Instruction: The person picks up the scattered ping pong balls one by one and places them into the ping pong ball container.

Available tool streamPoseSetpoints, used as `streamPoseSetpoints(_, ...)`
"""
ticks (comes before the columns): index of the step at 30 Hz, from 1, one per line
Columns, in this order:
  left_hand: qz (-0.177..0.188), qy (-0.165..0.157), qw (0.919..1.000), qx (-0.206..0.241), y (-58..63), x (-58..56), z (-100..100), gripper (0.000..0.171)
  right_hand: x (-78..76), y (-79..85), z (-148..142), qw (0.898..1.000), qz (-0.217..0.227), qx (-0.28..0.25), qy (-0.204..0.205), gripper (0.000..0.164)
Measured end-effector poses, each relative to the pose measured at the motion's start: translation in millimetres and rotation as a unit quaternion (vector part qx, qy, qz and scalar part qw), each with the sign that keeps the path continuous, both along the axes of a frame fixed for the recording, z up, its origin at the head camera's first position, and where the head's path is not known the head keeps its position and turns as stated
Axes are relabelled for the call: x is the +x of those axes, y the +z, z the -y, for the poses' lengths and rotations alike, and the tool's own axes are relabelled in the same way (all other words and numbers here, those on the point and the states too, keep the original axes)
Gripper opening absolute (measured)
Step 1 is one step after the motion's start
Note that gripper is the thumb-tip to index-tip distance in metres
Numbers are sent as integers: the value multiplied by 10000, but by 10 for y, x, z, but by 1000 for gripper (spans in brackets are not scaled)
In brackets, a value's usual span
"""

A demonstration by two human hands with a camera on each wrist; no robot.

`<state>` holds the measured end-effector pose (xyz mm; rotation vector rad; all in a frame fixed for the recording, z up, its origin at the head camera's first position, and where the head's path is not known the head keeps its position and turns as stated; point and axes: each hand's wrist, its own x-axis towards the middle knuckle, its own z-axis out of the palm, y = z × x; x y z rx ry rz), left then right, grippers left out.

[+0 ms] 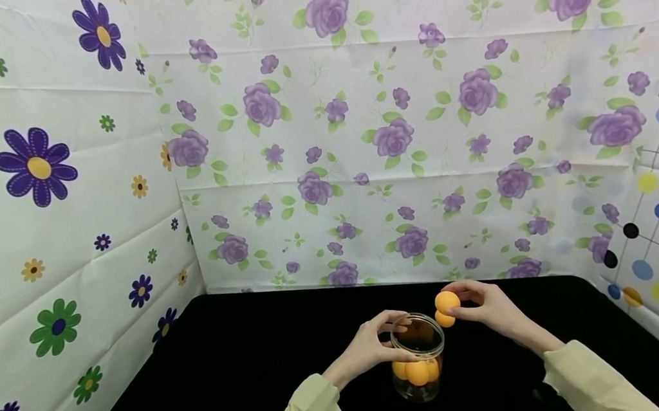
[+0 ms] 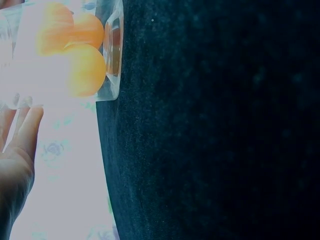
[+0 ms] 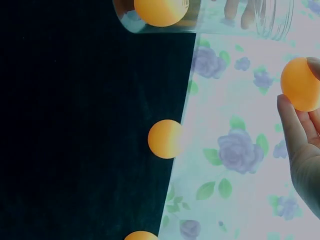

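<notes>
A clear jar (image 1: 421, 388) without a lid stands on the black table, with several orange ping-pong balls (image 1: 417, 373) in its lower part. My left hand (image 1: 375, 344) grips the jar near its rim, thumb on the near side and fingers on the far side. Just right of the mouth, my right hand (image 1: 485, 309) pinches one orange ping-pong ball (image 3: 300, 85) between thumb and fingers. Below it another orange ball (image 1: 445, 318) partly shows. In the left wrist view, glare washes out part of the jar (image 2: 114, 55).
In the right wrist view, a loose orange ball (image 3: 165, 139) lies on the black table (image 3: 75, 140), and a further ball (image 3: 141, 236) is cut off by the lower edge. Flowered cloth (image 1: 312, 129) hangs behind the table; patterned sheets flank both sides.
</notes>
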<state>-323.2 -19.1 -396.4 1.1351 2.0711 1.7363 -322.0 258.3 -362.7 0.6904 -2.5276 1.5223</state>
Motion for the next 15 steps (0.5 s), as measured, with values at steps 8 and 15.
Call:
streamPoseSetpoints(8,23,5,10000,-26,-8,-1,-1,56,40,63,106,9997,124,-156,130,40)
streamPoseSetpoints(15,73,-26,10000,-15,-1,-2,-1,56,38,106,182,9995,97,-91,293,40)
